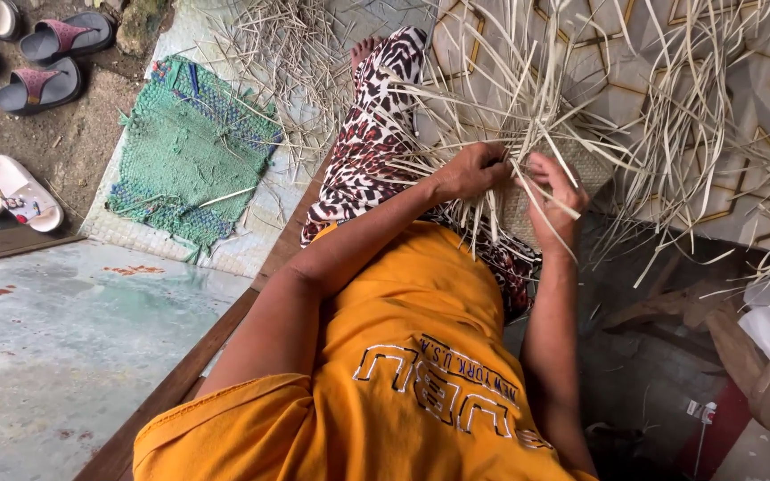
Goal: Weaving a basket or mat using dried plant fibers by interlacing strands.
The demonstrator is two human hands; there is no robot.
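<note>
**Over the lap, both hands in the straw weaving**

Over the lap, just past the hem of the orange shirt, both hands meet on a half-made woven piece of pale straw strips. It rests on the patterned trousers of the outstretched leg, with long loose strips fanning up and outward from its edges.

The left hand comes in from the lower left, the forearm stretched long and nearly straight across the body. Its wrist bends a little downward, the back of the hand faces up, and its fingers are curled down and pressed together into the bundle of strips; what exactly they pinch is hidden among the straw.

The right hand rises from below, the forearm running almost upright along the right side of the shirt. Its wrist is cocked, the palm turned toward the left hand, and its fingers are bent around a few strips that cross over them, thumb side up. The two hands sit just beside each other, almost touching, at the near edge of the weaving.

A green woven mat lies on the floor to the left, well apart from the hands. Beyond it several sandals stand on bare ground. More loose straw spreads over the patterned floor covering on the right.
</note>
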